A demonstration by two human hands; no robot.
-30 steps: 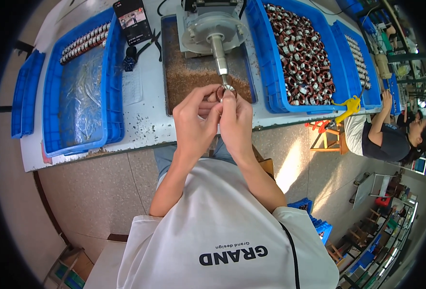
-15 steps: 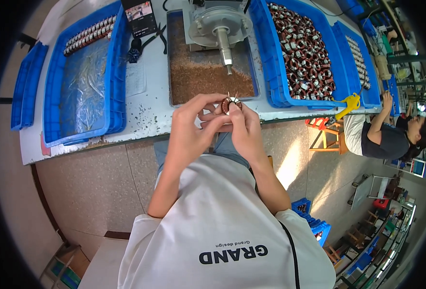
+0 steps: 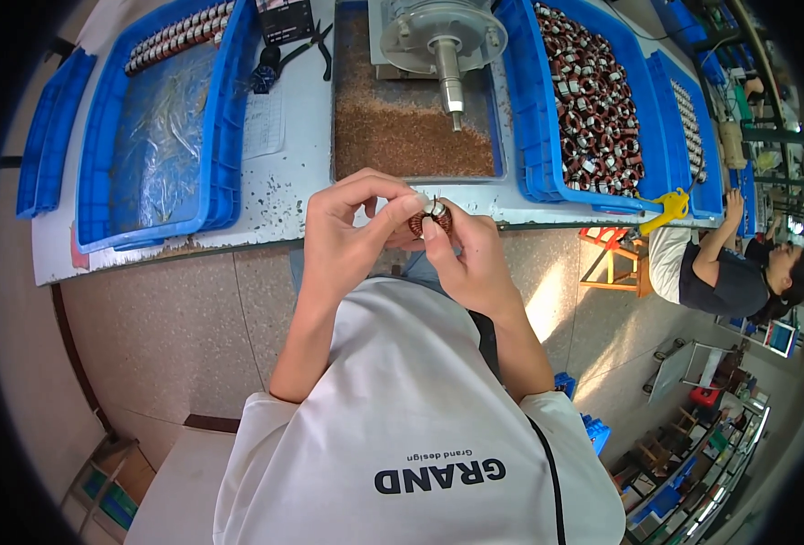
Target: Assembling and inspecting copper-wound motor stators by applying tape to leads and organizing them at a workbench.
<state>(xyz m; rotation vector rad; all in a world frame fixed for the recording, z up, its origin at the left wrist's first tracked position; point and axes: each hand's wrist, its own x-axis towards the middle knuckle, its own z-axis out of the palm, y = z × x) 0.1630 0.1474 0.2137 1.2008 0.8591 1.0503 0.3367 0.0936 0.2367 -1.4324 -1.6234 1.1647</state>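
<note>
Between my two hands, just off the front edge of the workbench, is a small ring-shaped coil (image 3: 445, 219) wound with copper wire, with a pale part at its top. My left hand (image 3: 352, 232) pinches at the coil's upper left side with thumb and forefinger. My right hand (image 3: 476, 263) is closed on its right side, the thumb pressed on the front of the ring. The other fingers of both hands are partly hidden behind the coil. Beyond the hands, a machine with a metal shaft (image 3: 450, 86) stands over a tray (image 3: 509, 168) strewn with copper-brown scraps.
To the left, a blue crate (image 3: 225, 150) holds rows of coils and plastic film. Pliers (image 3: 318, 44) and a dark watch (image 3: 264, 73) lie beside it. A blue crate (image 3: 531, 118) heaped with coils stands right, near a yellow tool (image 3: 667, 212). Another person (image 3: 734, 272) sits far right.
The left fingertips have come up onto the top of the coil, where wire ends stuck up before. The coil has turned slightly. The whole view has shifted a little.
</note>
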